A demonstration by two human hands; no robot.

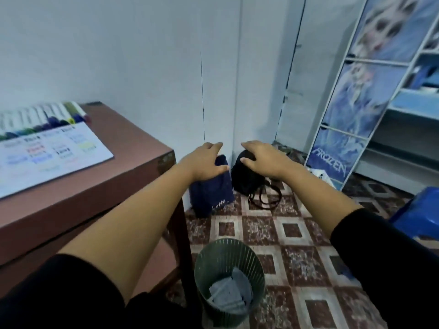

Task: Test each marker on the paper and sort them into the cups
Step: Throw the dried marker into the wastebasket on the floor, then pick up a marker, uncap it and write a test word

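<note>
Brown worktop carries the markers in a row along its far edge, with the scribbled paper just in front of them. Past its right edge, over the floor, my left hand and right hand hang with fingers loosely spread, holding nothing, a little apart.
</note>
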